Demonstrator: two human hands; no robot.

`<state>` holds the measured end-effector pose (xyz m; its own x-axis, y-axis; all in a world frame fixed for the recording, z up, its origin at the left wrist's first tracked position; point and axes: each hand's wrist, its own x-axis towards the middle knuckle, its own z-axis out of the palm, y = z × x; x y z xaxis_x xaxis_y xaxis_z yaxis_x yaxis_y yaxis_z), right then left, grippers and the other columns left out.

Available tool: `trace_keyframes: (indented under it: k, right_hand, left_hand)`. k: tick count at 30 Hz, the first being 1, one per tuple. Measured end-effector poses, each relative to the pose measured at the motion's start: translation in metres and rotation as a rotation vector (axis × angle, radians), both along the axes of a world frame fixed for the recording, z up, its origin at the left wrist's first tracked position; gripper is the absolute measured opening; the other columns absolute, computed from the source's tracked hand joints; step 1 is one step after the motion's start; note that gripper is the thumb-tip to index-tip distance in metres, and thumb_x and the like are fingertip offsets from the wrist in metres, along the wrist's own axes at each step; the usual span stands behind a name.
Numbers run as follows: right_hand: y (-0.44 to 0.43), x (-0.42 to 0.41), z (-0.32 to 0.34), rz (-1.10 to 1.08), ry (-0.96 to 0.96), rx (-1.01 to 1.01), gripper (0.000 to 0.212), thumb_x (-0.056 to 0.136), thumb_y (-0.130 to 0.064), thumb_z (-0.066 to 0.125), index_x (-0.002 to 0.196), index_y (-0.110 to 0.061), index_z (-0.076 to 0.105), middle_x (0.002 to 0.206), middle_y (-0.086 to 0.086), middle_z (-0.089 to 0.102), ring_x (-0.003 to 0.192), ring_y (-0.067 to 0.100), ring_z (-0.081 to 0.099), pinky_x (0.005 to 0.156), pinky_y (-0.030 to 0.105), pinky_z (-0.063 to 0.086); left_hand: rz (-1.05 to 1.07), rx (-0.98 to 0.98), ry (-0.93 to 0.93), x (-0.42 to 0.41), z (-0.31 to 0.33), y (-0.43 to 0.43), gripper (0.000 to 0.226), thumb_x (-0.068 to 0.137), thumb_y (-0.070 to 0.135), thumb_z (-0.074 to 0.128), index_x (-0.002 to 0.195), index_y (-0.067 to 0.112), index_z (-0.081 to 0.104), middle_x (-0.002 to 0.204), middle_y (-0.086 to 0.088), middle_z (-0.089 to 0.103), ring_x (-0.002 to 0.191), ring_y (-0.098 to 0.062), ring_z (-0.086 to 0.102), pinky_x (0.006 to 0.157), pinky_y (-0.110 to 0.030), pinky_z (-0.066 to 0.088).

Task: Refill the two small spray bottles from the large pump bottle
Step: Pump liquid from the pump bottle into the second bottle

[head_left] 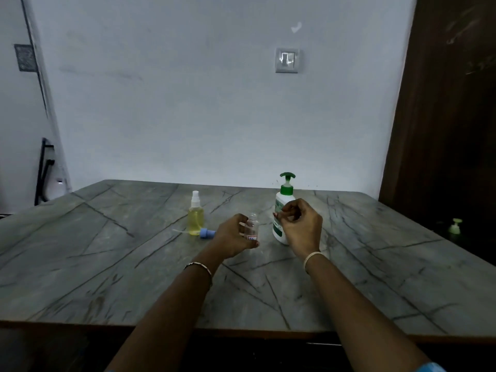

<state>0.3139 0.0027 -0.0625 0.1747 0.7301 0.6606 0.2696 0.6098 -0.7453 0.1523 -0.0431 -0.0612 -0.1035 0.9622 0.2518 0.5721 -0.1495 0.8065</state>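
clear bottle (252, 228): small, upright, long axis vertical, open neck points up, no cap on. Stands on the table (107, 251) about mid-width, just left of the pump bottle.
left hand (233, 234): wrapped round the clear bottle from its left side, fingers and thumb curled on the body near the label.
right hand (300, 224): raised in front of the pump bottle, fingers curled, thumb and fingertips close together. Can't tell if it's pinching anything or touching the bottle behind it.
pump bottle (286, 190): large, white with green pump head, upright, axis vertical. Lower body partly hidden by the right hand. Can't tell which way the spout points.
yellow bottle (195, 220): small, upright, white sprayer fitted and pointing up, yellowish liquid fills most of it. Left of the clear bottle, apart from it.
blue cap (207, 233): loose sprayer top lying on its side at the yellow bottle's base, axis roughly left-right, thin dip tube trailing left.
count: 2 small bottles, 1 pump bottle, 1 loose sprayer cap, 2 hands.
wrists: one bracelet (200, 265) on left, one pale band (312, 257) on right.
other: wall switch (287, 60) above the table; small pale green pump top (455, 226) off to the right, on a dark surface past the table edge.
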Motion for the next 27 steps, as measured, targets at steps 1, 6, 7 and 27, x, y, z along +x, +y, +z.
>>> trace_keyframes:
  k: [1,6,7,27]
  right_hand:
    - [0.002,0.002,0.001,-0.045,-0.003,0.025,0.03,0.066,-0.013,0.086,0.076,-0.023,0.06,0.075,-0.004,0.065,0.072,0.014,0.062,0.065,0.031,0.054]
    - [0.022,0.004,0.004,-0.178,-0.007,0.052,0.072,0.06,-0.031,0.089,0.118,-0.024,0.049,0.109,-0.002,0.051,0.099,0.017,0.049,0.081,0.034,0.045]
    - [0.028,0.003,0.005,-0.138,0.012,0.011,0.081,0.059,-0.032,0.09,0.125,-0.027,0.043,0.115,-0.002,0.048,0.106,0.017,0.048,0.087,0.036,0.045]
    - [0.064,-0.002,0.008,0.47,0.054,-0.187,0.105,0.078,0.015,0.064,0.149,-0.044,0.013,0.138,0.001,0.042,0.096,0.005,0.057,0.072,0.014,0.05]
  left_hand:
    - [-0.004,-0.002,0.018,-0.001,0.0,0.004,0.065,0.066,0.011,0.084,0.12,0.008,0.05,0.113,-0.01,0.064,0.1,-0.023,0.064,0.09,-0.039,0.054]
    - [0.009,0.015,0.104,-0.006,-0.003,0.026,0.067,0.066,0.019,0.085,0.122,0.01,0.05,0.114,-0.008,0.064,0.1,-0.02,0.063,0.09,-0.036,0.054]
    - [0.013,0.02,0.107,-0.007,-0.004,0.031,0.066,0.067,0.02,0.084,0.122,0.01,0.05,0.113,-0.007,0.064,0.1,-0.02,0.063,0.089,-0.035,0.054]
    - [0.034,0.099,0.087,-0.016,-0.017,0.05,0.058,0.069,0.022,0.083,0.118,0.017,0.053,0.109,-0.001,0.066,0.098,-0.016,0.065,0.089,-0.028,0.051]
